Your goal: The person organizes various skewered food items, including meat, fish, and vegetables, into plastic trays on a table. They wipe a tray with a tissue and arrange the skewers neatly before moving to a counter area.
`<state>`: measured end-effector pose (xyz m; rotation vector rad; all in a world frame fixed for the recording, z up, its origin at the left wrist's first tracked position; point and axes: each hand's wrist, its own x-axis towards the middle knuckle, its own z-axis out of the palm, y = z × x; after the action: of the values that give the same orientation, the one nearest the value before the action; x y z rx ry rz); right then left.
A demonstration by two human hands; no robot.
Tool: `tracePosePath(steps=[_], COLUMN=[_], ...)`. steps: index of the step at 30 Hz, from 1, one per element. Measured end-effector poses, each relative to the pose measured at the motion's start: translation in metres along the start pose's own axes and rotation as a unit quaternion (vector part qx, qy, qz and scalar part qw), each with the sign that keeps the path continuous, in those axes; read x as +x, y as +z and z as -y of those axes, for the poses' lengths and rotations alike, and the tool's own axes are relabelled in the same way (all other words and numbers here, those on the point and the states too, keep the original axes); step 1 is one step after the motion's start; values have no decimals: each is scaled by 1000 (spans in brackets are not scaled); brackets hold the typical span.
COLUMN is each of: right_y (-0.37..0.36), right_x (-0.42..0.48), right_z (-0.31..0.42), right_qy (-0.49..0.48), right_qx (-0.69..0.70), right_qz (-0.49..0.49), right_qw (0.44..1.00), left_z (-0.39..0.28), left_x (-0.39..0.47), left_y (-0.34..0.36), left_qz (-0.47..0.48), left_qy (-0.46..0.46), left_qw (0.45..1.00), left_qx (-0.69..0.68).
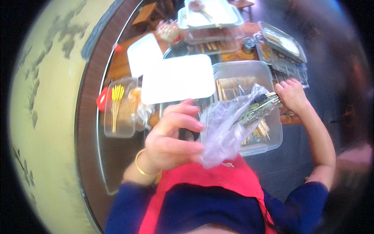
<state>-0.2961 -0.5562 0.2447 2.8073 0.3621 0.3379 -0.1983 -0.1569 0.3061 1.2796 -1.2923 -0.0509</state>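
My right hand (293,94) is closed on the stick ends of a bunch of skewers (257,109) that carry dark green food. A thin, clear plastic bag (223,134) covers the food end and hangs down to the left. Beside the bag's left edge is my left hand (175,134), fingers curved and apart; whether the fingertips touch the plastic cannot be told. Under the bag stands a large clear plastic bin (276,134) with more skewers in it.
White lids (178,79) lie left of the bin. A narrow clear container (109,117) holds yellow-tipped skewers at the left. Stacked tubs (210,27) stand at the back, near a small metal jar (248,44). More clear containers (283,44) are stacked at the back right.
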Motion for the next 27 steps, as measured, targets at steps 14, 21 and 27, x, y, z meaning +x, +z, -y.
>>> tracePosePath(steps=[14,21,27], right_y=[0,18,27], right_x=[-114,-211,-257], right_z=[129,140,152], right_qy=[410,484,503], right_qx=[86,27,5], right_qz=[-148,-107,-36], right_qw=[896,868,864], left_z=[88,124,126], left_x=[-57,-42,-24], left_y=[47,52,60], left_qz=[40,95,96], left_qy=[-575,-479,-411], left_qw=[754,845,890], left_qx=[-314,-220,-173])
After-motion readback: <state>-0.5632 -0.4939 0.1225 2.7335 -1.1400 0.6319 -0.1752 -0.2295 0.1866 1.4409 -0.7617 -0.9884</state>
